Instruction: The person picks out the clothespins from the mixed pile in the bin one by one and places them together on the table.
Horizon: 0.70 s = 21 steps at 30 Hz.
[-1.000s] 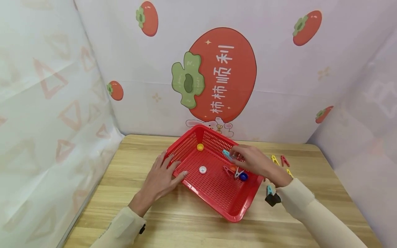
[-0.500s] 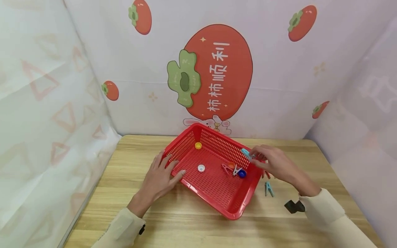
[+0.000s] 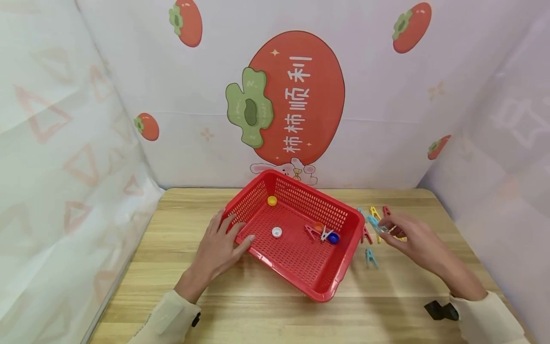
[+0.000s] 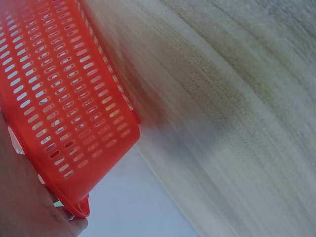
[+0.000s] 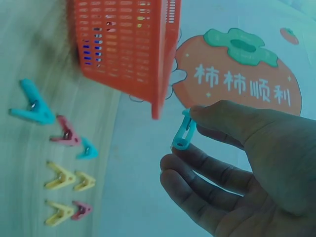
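My right hand pinches a light blue clothespin between thumb and forefinger, above the table to the right of the red basket. In the right wrist view the other fingers are loosely bent below it. My left hand grips the basket's left corner, fingers over the rim and thumb on the near edge. Inside the basket lie a yellow cap, a white cap, an orange cap, a blue cap, a red clothespin and a white clothespin.
On the wooden table, right of the basket, lie several clothespins: a blue clothespin, a red clothespin, a yellow clothespin and others. A printed cloth backdrop stands behind the table, with side panels left and right.
My right hand has carried the light blue clothespin from over the basket out past its right rim, above the table. My left hand has stayed on the basket's corner.
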### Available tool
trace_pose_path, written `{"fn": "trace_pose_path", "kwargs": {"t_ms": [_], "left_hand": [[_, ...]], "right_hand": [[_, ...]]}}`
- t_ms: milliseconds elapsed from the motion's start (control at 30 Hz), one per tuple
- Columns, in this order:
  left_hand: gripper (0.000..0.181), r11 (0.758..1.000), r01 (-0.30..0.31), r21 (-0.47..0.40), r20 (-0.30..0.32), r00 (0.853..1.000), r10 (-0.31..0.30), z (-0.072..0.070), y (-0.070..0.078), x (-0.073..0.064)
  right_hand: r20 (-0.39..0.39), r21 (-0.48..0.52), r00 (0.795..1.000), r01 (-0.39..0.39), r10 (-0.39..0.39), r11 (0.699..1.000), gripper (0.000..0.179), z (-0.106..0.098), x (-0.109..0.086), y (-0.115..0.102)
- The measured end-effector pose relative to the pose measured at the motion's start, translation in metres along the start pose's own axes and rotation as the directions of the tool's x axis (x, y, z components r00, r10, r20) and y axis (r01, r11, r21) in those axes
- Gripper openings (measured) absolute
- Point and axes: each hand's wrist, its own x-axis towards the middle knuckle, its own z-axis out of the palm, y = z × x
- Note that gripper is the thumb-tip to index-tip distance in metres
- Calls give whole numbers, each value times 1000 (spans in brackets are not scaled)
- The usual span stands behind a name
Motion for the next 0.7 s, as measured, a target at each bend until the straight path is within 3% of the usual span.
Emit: {"fn": "trace_pose_path", "kwargs": {"t_ms": [467,700], "left_hand": [[63,1000,7,-7,4,1000,-7,0,-1,-1],[63,1000,16,-15,20,1000,-15,-1,-1,0]], "right_hand": [[-50,-30,994,-99,97,995,18,24,-45,20],[-12,-23,980,-198,198,980,17,37,-57,22]]}}
